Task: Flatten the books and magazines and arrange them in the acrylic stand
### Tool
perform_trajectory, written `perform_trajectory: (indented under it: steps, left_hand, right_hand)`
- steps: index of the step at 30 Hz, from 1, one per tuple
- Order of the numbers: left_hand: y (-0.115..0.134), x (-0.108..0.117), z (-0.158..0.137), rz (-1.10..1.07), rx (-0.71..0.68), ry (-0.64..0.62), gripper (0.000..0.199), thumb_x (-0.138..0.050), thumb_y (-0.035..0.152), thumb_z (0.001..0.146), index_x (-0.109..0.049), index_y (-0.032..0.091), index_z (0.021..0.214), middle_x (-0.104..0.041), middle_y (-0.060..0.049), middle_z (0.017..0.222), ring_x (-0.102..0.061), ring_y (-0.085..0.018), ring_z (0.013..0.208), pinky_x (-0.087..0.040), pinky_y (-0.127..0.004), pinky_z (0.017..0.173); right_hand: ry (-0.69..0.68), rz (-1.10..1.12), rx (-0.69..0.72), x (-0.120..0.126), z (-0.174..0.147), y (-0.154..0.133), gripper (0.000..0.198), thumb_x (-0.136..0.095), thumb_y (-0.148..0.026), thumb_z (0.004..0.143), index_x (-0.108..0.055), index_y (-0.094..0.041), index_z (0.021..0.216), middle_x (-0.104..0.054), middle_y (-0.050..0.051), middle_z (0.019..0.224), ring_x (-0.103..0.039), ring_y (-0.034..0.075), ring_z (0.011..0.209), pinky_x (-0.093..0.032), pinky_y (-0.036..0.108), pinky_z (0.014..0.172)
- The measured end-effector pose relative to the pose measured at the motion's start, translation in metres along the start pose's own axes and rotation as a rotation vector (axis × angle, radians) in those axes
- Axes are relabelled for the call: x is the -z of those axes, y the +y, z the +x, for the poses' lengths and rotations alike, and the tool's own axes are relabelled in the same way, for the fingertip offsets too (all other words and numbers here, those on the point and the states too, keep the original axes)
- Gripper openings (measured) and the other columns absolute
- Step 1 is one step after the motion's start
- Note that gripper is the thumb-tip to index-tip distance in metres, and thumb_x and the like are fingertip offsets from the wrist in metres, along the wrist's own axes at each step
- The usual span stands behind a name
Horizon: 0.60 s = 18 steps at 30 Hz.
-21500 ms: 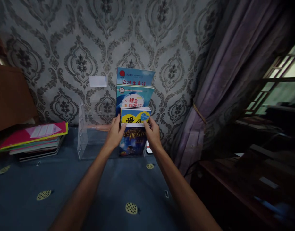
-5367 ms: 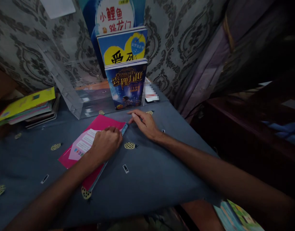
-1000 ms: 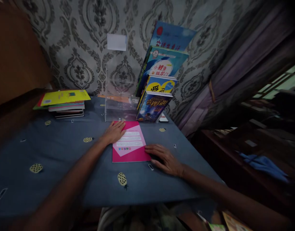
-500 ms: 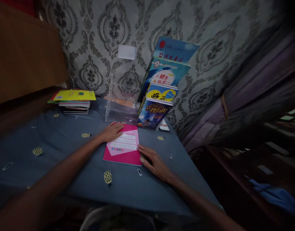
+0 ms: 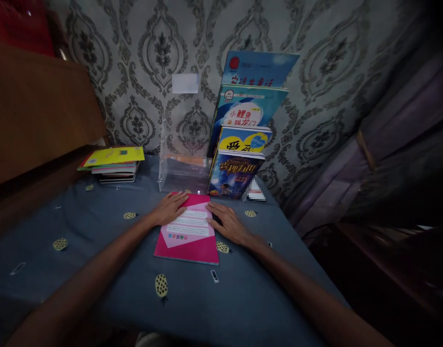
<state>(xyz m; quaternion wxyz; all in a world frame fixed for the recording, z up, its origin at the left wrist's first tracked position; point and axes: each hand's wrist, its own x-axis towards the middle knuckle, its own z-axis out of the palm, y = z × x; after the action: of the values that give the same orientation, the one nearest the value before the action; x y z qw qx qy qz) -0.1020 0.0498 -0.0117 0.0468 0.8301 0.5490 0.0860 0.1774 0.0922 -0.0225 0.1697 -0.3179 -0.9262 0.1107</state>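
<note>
A thin rectangular book [image 5: 188, 229] with a pink cover lies flat on the desk [image 5: 250, 299], in front of a clear plastic stand [image 5: 162, 164]. A paler, angular panel on the cover carries rounded white strips of small print. The left hand [image 5: 171, 209] rests palm down over the book's far left corner, fingers extended and slightly apart. The right hand [image 5: 226, 222] lies along the right edge, its fingertips on the cover and thumb held away from the fingers; neither hand is clamped on anything.

The desk is covered in slate-blue cloth [image 5: 95, 231], softly creased at the left and printed with yellow, black-dotted fruit shapes. The stand has smooth, see-through walls, and its right part holds upright books [image 5: 236, 176] in rising steps, their covers dark blue, yellow and teal. At the left sits an uneven stack of thin books [image 5: 116, 156], a bright yellow one on top. Behind hangs grey wallpaper [image 5: 192, 43] with leafy scrolls; at the right, a folded purple curtain [image 5: 333, 178] is gathered by a cord [image 5: 366, 149].
</note>
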Motion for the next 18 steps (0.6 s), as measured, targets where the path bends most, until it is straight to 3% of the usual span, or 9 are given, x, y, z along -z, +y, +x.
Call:
perform_trajectory:
  steps: [9,11,18]
  left_hand:
    - [0.015,-0.003,-0.017,0.004,0.006,-0.011,0.060,-0.019,0.049,0.106,-0.029,0.021,0.158,-0.029,-0.009,0.165,-0.021,-0.021,0.155,-0.016,-0.045,0.124]
    - [0.022,-0.001,-0.024,0.008,0.010,-0.022,0.060,-0.019,0.049,0.106,-0.028,0.021,0.159,-0.028,-0.009,0.165,-0.021,-0.021,0.155,-0.016,-0.044,0.124]
    - [0.058,-0.002,-0.061,-0.014,-0.019,-0.037,0.060,-0.021,0.048,0.106,-0.029,0.020,0.158,-0.027,-0.009,0.166,-0.019,-0.021,0.155,-0.014,-0.043,0.126]
  right_hand:
    - [0.031,0.007,0.167,0.000,-0.035,-0.019,0.047,-0.041,-0.034,0.104,-0.050,-0.021,0.148,-0.053,0.016,0.150,-0.046,0.027,0.143,-0.040,0.055,0.115]
    - [0.004,0.026,0.200,0.003,-0.050,-0.028,0.049,-0.042,-0.038,0.104,-0.047,-0.022,0.150,-0.051,0.016,0.152,-0.046,0.027,0.143,-0.037,0.056,0.117]
    - [-0.137,0.025,0.325,0.021,-0.118,-0.059,0.098,-0.059,-0.068,0.088,-0.017,-0.020,0.162,-0.030,0.019,0.163,-0.031,0.031,0.151,-0.024,0.059,0.123]
